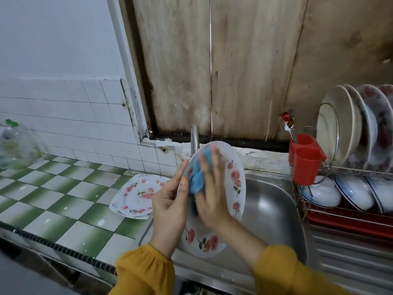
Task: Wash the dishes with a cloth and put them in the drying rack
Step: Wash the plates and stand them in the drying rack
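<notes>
plate (236, 179) clamped in l hand (170, 203) grip, flat r hand (212, 190) pressing cloth (196, 177)

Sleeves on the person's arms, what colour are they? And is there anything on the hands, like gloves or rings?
Both arms wear long mustard-yellow fabric sleeves, the left sleeve and the right sleeve, loose and gathered at the cuffs. The left hand and the right hand are bare: no gloves, and no ring or watch shows.
</notes>
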Motion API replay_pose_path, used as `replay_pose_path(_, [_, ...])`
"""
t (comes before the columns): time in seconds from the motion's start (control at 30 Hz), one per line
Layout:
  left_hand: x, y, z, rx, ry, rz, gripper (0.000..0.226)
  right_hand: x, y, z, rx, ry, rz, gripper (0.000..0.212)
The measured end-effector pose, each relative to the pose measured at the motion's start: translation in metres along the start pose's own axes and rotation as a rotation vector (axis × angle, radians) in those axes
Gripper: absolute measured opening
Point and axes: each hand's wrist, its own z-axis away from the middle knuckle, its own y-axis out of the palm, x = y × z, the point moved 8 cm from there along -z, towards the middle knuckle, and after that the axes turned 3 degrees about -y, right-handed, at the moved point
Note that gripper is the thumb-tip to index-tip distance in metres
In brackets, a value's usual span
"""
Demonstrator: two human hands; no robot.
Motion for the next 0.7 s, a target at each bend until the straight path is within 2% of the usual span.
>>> replay_pose_path(0.07, [0.003,-0.011,-0.001,-0.057,-0.026,0.06,0.035,0.014,0.02,0.046,0.218,-0.215,0.053,0.054])
replay_pose_path(0.13, [0.002,-0.023,-0.002,-0.105,-0.03,0.092,0.039,-0.005,0.022,0.073,0.303,-0.275,0.175,0.058])
replay_pose_path(0.2, [-0.001,-0.031,-0.003,-0.129,-0.038,0.102,0.042,-0.042,0.011,0.069,0.252,-0.124,0.26,0.065])
replay_pose_path(0.3, [-0.002,-0.029,-0.001,-0.094,-0.05,0.105,0.036,-0.088,-0.014,0.034,0.07,0.271,0.246,0.065])
replay_pose_path(0.37, [-0.002,-0.02,0.002,-0.042,-0.042,0.071,0.034,-0.082,-0.023,0.006,-0.061,0.352,0.204,0.064])
replay_pose_path(0.4, [-0.001,-0.015,0.004,-0.022,-0.035,0.047,0.035,-0.069,-0.021,-0.003,-0.086,0.326,0.161,0.065])
replay_pose_path(0.47, [-0.002,-0.01,0.006,-0.019,-0.008,0.007,0.037,-0.025,-0.005,-0.003,-0.025,0.167,0.081,0.063])
replay_pose_path(0.53, [-0.005,-0.016,0.005,-0.066,0.017,0.021,0.039,0.014,0.016,0.026,0.137,-0.096,0.043,0.059])
replay_pose_path(0.6, [-0.009,-0.027,0.002,-0.11,0.012,0.088,0.043,0.018,0.025,0.058,0.287,-0.287,0.115,0.058])
replay_pose_path(0.63, [-0.012,-0.032,0.002,-0.125,0.013,0.105,0.045,0.007,0.023,0.063,0.289,-0.295,0.163,0.059])
replay_pose_path(0.7, [-0.017,-0.036,0.002,-0.131,0.021,0.112,0.042,-0.029,0.008,0.052,0.179,-0.112,0.213,0.066])
